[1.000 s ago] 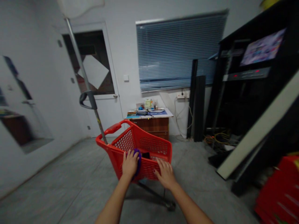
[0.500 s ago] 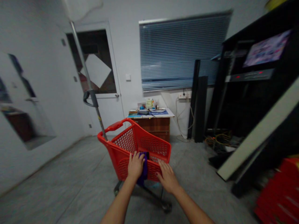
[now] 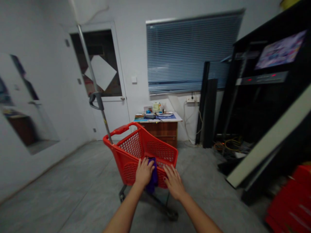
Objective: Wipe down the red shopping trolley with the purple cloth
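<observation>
A red plastic shopping cart [image 3: 136,147] stands on the grey floor in front of me. My left hand [image 3: 143,173] presses a purple cloth [image 3: 153,178] against the cart's near rim, fingers curled over it. Just to the right, my right hand [image 3: 173,181] lies on the same rim with its fingers stretched flat. A grey pole with a dark handle [image 3: 96,98] sticks up out of the cart's far left corner.
A small wooden cabinet [image 3: 161,127] with clutter on top stands under the blue blinds [image 3: 189,53]. A white door [image 3: 104,81] is to its left. A tall black unit with a screen [image 3: 272,81] fills the right side. Red crates [image 3: 291,200] sit at the lower right.
My left hand slid the purple cloth to the right along the cart's rim, closer to my right hand. The view shifted slightly right.
</observation>
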The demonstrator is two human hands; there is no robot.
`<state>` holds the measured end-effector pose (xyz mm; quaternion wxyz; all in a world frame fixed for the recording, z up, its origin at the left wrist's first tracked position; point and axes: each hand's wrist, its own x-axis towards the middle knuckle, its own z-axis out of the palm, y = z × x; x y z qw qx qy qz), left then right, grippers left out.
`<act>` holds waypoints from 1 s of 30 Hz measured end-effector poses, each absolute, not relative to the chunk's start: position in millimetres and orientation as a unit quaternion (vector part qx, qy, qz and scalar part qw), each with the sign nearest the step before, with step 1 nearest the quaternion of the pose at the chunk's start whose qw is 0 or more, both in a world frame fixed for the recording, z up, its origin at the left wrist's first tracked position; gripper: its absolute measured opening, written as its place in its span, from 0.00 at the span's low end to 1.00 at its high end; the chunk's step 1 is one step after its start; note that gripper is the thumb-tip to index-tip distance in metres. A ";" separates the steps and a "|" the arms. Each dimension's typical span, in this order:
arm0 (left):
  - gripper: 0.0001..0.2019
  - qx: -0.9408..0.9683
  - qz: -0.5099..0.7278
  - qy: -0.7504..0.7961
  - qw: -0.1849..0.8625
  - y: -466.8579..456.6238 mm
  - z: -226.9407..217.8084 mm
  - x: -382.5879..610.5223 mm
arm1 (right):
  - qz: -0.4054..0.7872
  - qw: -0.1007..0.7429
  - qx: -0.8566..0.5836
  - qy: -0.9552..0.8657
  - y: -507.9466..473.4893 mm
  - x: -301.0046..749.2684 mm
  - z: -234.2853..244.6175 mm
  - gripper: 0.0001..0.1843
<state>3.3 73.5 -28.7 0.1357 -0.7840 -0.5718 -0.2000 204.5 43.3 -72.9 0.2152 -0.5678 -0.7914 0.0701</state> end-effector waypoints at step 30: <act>0.15 -0.777 -0.250 -0.567 0.107 29.2 -54.1 45.2 | 0.091 0.197 -0.551 -0.806 74.5 234.2 -55.8 0.29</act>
